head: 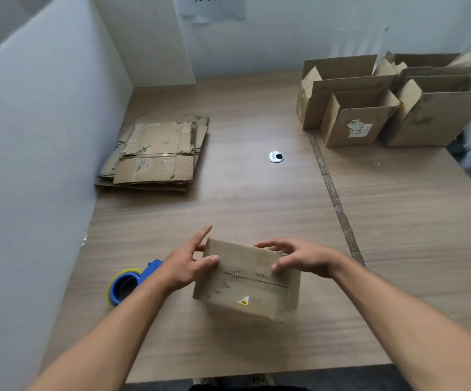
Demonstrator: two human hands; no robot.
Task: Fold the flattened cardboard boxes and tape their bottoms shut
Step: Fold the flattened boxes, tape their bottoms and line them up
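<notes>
- Left boundary: a white partition [31, 136] runs along the whole left side of the table [257, 207]. A white back wall closes the far side and carries a paper sheet [211, 7].
- Far left, against the partition: a stack of flattened boxes [155, 156], lying flat with ragged edges.
- Far right corner: a cluster of assembled boxes [383, 103], upright with top flaps open. The nearest one bears a white label.
- Mid-table, between the two groups: a round cable grommet [276, 157], flush with the surface.
- A worn strip [335, 198] runs from the assembled boxes toward the near edge, passing just right of the right hand.
- A blue tape dispenser [127, 283] with a yellow-edged roll sits on the table just beside the left forearm, which partly covers it.
- Open room: bare wood lies between the hands and the far items, and to the right past the strip. The near table edge is below the forearms.
- The cardboard box [245, 283] is at near centre, well apart from both groups of boxes, tilted, with a small yellow sticker on its near face. Motion blur hides whether it touches the table.
- Left hand [183, 263]: thumb pressed on the box's upper left face, fingers extended past the left corner, pinching that end.
- Right hand [304, 258]: fingers curled over the far upper edge, thumb on the near face, gripping the right end.
</notes>
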